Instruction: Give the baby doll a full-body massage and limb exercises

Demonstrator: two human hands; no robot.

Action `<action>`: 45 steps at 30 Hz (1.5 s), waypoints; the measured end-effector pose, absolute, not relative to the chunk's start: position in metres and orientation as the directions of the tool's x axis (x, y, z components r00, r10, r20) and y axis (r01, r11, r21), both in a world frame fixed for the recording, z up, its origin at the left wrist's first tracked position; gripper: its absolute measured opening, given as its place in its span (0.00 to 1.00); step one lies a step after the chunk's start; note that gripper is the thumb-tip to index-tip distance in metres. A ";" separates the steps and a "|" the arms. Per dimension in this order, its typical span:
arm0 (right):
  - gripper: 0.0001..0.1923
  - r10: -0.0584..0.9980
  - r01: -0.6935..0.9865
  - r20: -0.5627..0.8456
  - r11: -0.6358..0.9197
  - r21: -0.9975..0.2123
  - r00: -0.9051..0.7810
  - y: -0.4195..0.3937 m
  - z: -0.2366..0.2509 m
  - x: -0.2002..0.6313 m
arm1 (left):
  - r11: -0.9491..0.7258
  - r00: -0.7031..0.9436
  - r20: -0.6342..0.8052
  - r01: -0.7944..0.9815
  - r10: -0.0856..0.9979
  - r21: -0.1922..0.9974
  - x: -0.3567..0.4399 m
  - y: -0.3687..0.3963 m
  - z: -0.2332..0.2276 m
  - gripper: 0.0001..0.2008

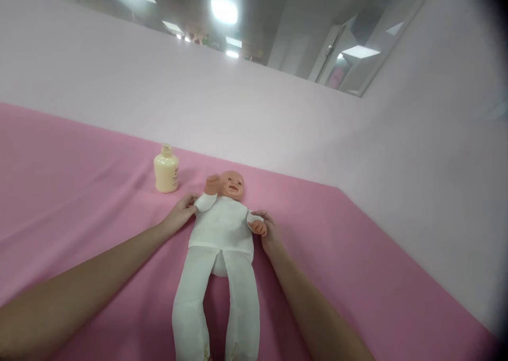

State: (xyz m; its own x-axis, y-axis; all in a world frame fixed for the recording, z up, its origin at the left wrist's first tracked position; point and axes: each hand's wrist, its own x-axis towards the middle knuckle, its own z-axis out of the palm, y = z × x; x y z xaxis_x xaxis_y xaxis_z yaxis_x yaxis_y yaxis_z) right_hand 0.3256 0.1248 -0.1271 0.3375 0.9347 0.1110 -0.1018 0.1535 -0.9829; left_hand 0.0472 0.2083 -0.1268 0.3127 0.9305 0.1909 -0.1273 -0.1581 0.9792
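Note:
A baby doll [222,239] in a white top and white trousers lies on its back on a pink sheet [79,191], head away from me. My left hand [180,213] grips the sleeve of the doll's raised arm on the left side. My right hand [268,231] holds the doll's other arm near its wrist, on the right side. Both of my forearms reach in from the bottom of the view, one on each side of the doll's legs.
A cream-coloured lotion bottle [166,169] stands upright on the sheet, just left of and beyond the doll's head. A pale pink wall [278,117] rises behind the sheet and along the right side.

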 end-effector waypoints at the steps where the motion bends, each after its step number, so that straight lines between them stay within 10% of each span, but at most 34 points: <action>1: 0.06 0.936 -0.113 0.108 0.154 -0.982 0.336 0.122 -0.124 0.324 | -0.171 0.297 0.199 -0.116 0.934 0.978 0.048 0.208 -0.126 0.17; 20: 0.28 0.919 0.483 0.260 0.090 -0.871 0.297 0.106 -0.108 0.311 | -0.266 0.269 0.191 0.276 0.944 0.924 0.045 0.198 -0.115 0.26; 35: 0.29 0.904 0.346 0.189 0.049 -0.937 0.383 0.108 -0.109 0.312 | -0.323 0.291 0.211 0.421 0.933 0.848 0.045 0.198 -0.111 0.19; 45: 0.28 0.910 0.064 0.146 0.131 -0.989 0.388 0.111 -0.108 0.316 | -0.216 0.286 0.202 0.017 0.937 0.976 0.045 0.210 -0.127 0.23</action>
